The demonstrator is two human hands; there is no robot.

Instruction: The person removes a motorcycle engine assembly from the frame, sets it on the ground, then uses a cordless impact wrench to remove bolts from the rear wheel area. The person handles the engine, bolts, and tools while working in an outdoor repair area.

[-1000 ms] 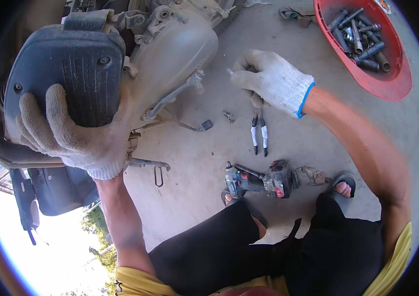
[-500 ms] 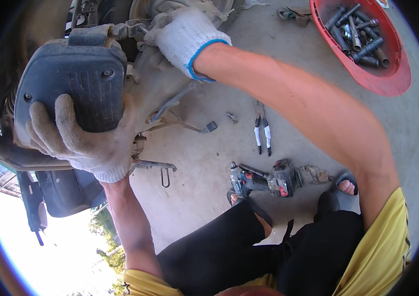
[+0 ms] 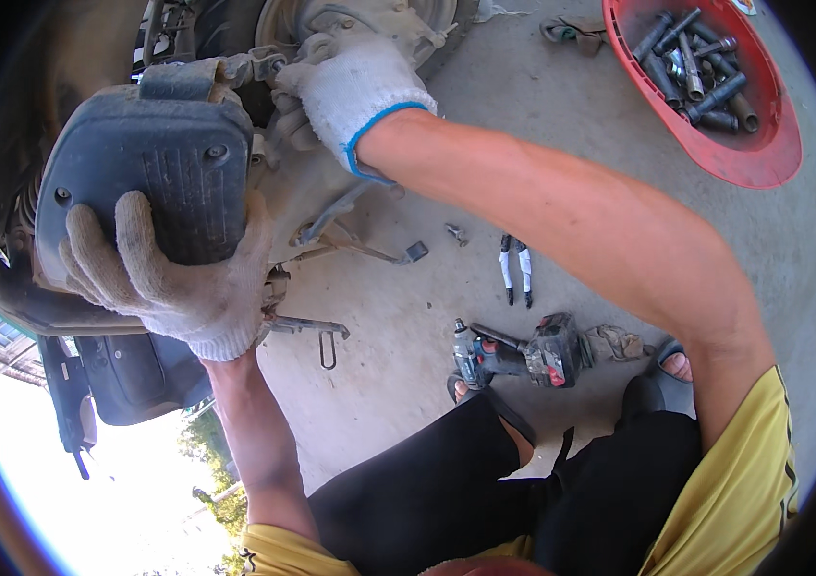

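Observation:
A dusty black plastic air filter housing (image 3: 172, 144), with screws at its corners, sits on the motor scooter at the upper left. My left hand (image 3: 172, 274), in a knitted glove, cups its lower edge, fingers spread over the front and thumb along the right side. My right hand (image 3: 360, 91), in a white glove with a blue cuff, reaches to metal parts between the housing and the wheel (image 3: 441, 24). Its fingers are bent inward beside a metal joint (image 3: 268, 65); their tips are partly hidden, so what they grip is unclear.
A cordless impact driver (image 3: 513, 355) lies on the concrete floor near my feet. Beyond it are pliers with white-and-black handles (image 3: 515, 269) and a small metal fitting (image 3: 456, 233). A red hard hat (image 3: 768, 158) at the upper right holds several sockets. A stand pedal (image 3: 415, 252) juts below the scooter.
My right hand has shifted slightly left and toward me, uncovering more of the wheel hub. My left hand stays on the housing. The whole view has shifted a little.

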